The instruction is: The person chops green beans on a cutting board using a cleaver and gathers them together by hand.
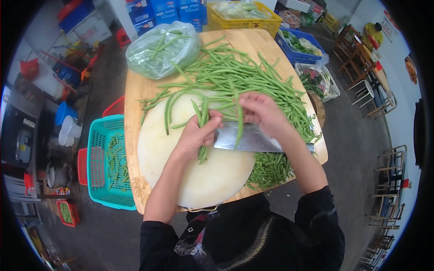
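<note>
My left hand point(202, 131) is closed around a small bunch of green beans point(203, 113) above the round white chopping board point(217, 181). Between the fingers of my right hand point(259, 110) a long green bean point(240, 127) hangs down over the blade of a cleaver point(259, 140). The cleaver lies on the board's right part, its handle partly hidden by my right forearm. A big heap of whole beans point(234, 73) spreads over the wooden table point(134, 145) beyond the board. Short trimmed pieces point(271, 169) are piled at the board's lower right.
A clear plastic bag of beans point(164, 50) sits at the table's far left corner. Left of the table stands a turquoise basket point(93, 162) holding cut beans. Yellow point(244, 23) and blue crates point(283, 47) of vegetables stand beyond. A person in yellow point(373, 34) is far right, near chairs.
</note>
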### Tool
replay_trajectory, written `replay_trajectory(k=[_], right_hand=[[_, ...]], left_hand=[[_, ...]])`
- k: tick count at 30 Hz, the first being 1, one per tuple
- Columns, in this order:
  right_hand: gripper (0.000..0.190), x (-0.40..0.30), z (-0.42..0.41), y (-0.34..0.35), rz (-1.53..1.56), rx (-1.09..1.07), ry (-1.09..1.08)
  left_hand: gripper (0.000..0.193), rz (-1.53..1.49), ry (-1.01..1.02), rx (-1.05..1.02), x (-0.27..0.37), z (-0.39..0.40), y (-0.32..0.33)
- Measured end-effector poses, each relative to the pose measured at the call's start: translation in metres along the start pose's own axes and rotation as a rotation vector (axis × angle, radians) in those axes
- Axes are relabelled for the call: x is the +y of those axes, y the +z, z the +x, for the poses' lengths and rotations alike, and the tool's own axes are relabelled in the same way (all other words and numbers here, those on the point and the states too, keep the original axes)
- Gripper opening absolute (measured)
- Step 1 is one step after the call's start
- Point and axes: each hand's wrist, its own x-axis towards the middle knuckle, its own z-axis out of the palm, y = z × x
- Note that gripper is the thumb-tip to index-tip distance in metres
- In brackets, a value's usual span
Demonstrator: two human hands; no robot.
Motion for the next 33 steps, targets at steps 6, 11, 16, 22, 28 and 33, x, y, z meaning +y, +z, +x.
replay_trajectory(k=[6, 11, 16, 22, 28, 33], right_hand=[[0.020, -0.044, 0.014, -0.069, -0.727, 0.310, -0.210], [0.015, -0.019, 0.023, -0.073, -1.508, 0.374, -0.666], [0.016, -0.004, 0.047, -0.060, -1.548, 0.129, -0.820], [0.017, -0.010, 0.048, -0.062, -1.686, 0.024, -0.582], [0.021, -0.037, 0.019, -0.056, -1.390, 0.051, -0.494], [0.025, -0.058, -0.009, -0.045, -0.768, -0.065, -0.226]], left_hand=[[0.018, -0.244, -0.035, 0.095, -0.001, 0.011, -0.014], [0.023, -0.510, -0.035, 0.189, 0.002, 0.015, -0.018], [0.028, -0.627, 0.009, 0.220, -0.001, 0.017, -0.026], [0.029, -0.529, 0.065, 0.217, -0.005, 0.018, -0.032], [0.025, -0.519, 0.017, 0.187, 0.001, 0.016, -0.023], [0.025, -0.566, 0.006, 0.152, -0.003, 0.016, -0.026]])
